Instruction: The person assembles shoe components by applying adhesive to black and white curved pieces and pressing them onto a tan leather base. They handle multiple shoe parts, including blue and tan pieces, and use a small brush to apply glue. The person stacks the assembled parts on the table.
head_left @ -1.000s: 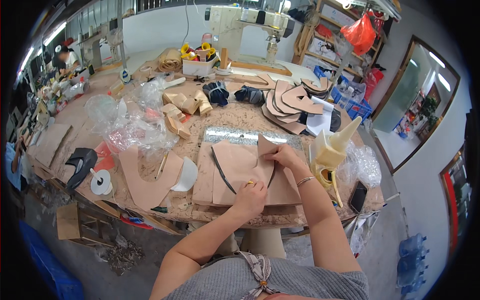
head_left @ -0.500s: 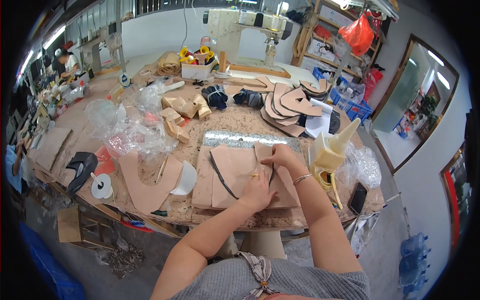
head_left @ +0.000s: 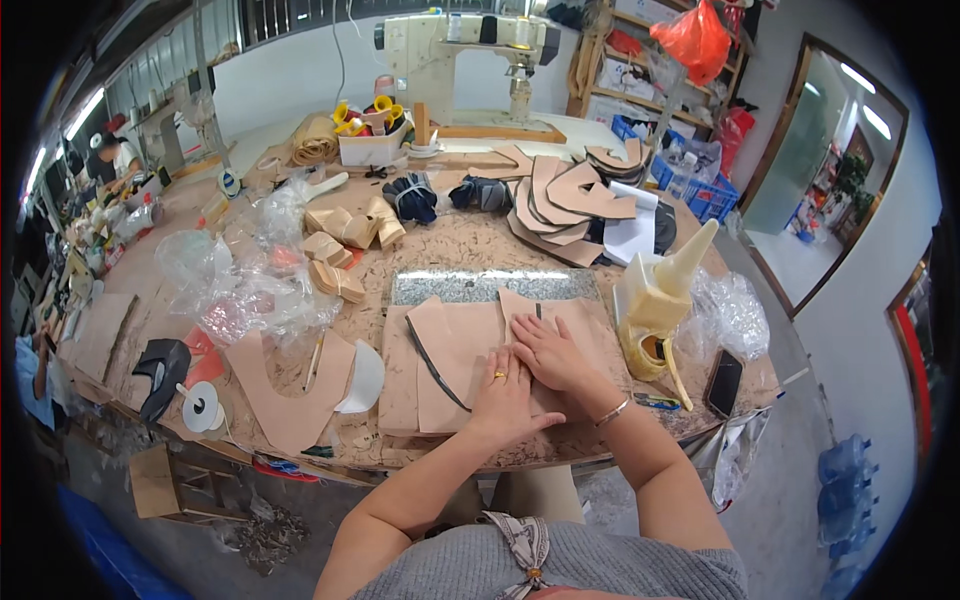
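My left hand lies flat on tan leather-like sheet pieces, its fingers stretched out and its thumb pointing right. My right hand presses flat beside it, fingers spread on the right-hand piece; the two hands meet at the fingertips. Left of them, a tan panel carries a curved black strip along its edge. A short dark end of another strip shows above my right fingers; the rest is hidden. Beneath the pieces is a tan board, with a speckled stone slab behind it.
Right of the work stand a glue bottle with a pointed nozzle and a phone. To the left lie a U-shaped tan piece, a white tape roll and clear plastic bags. A sewing machine stands behind.
My right hand has gone from pinching at the piece's edge to lying flat on it. Most of the right-hand dark strip is now covered. The view has shifted slightly.
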Available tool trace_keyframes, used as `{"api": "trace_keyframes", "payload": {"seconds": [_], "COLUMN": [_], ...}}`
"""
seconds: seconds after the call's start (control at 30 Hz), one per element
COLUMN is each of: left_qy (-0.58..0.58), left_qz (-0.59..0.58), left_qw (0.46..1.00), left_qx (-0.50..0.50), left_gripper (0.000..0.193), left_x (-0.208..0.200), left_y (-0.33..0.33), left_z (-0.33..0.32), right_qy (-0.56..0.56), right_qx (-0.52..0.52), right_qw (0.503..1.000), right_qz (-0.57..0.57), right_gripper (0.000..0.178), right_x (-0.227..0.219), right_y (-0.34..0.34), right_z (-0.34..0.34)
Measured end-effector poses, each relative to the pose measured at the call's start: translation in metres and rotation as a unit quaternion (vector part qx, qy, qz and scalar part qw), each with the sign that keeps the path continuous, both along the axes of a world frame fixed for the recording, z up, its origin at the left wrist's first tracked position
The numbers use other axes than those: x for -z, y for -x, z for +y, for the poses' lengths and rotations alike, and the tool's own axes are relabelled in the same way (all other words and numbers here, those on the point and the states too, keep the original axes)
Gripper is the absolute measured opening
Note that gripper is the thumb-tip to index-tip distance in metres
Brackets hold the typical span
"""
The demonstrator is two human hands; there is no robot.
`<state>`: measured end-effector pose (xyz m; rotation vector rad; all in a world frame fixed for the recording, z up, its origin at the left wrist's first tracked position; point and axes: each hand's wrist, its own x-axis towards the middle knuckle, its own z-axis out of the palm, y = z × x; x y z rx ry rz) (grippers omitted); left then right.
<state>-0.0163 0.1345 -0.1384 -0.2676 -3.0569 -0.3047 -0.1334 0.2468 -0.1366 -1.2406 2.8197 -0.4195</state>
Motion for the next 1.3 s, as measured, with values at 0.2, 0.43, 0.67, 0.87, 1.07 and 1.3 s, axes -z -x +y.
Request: {"api": "trace_keyframes", "payload": {"seconds": [0.2, 0.43, 0.67, 0.87, 1.07, 1.3], "left_qy": [-0.007, -0.04, 0.013, -0.019, -0.026, -0.01], "left_qz": [0.043, 0.157, 0.209, 0.277, 0.257, 0.28], "left_qw": [0.999, 0.987, 0.978, 0.961, 0.966, 0.96], "left_qx": [0.013, 0.019, 0.0, -0.002, 0.006, -0.018], "left_gripper": [0.116, 0.092, 0.051, 0.035, 0.021, 0.015], "left_x": [0.0, 0.001, 0.008, 0.019, 0.015, 0.023], "left_y": [-0.016, -0.005, 0.013, 0.018, 0.016, 0.018], "left_z": [-0.002, -0.004, -0.005, -0.005, -0.011, -0.008], "right_qy": [-0.054, 0.163, 0.088, 0.195, 0.164, 0.118], "right_qx": [0.039, 0.024, -0.013, -0.001, -0.165, -0.137], "right_qw": [0.997, 0.985, 0.98, 0.969, 0.969, 0.948], "right_qz": [0.04, -0.044, 0.178, 0.154, 0.085, -0.261], "right_gripper": [0.055, 0.065, 0.022, 0.002, 0.004, 0.017], "right_x": [-0.002, 0.004, -0.02, 0.007, -0.009, -0.062], "right_y": [0.036, 0.091, 0.063, 0.067, 0.049, 0.002], "right_z": [-0.022, -0.02, -0.024, -0.015, 0.0, 0.041]}}
